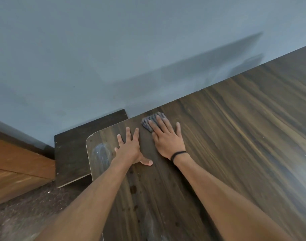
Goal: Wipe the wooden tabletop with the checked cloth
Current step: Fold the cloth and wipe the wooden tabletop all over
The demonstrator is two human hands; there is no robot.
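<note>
Two-handed work at the far left corner of the wooden bench (235, 127), hard against the blue wall (114, 49). Pinned under the fingers of the right grip (166, 138), close to the far edge: the checked cloth (148, 121), bunched small, showing only beyond the fingertips and to their left. Held palm down with fingers spread, released rather than clenched round the fabric, probably to push weight straight through the cloth and keep it flat to the wood during a stroke. Worn on that wrist, a dark band (179, 153).

Just to the left, laid bare on the wood with nothing in it: the left grip (129, 150), also released, fingers fanned and thumb out to the right. Seemingly placed there as a prop, to take the lean of the body over the corner and steady the reach.

Yet to be dealt with, by the look of it: a pale chalky smear (101, 152) by the rounded left corner, left of the bare grip, and a scatter of dark spots (133, 189) nearer, between the two forearms. Wiping judged under way, far from finished.

Lower down to the left, beside the corner, a dark board (70, 153) over a gritty floor (27, 214)
</note>
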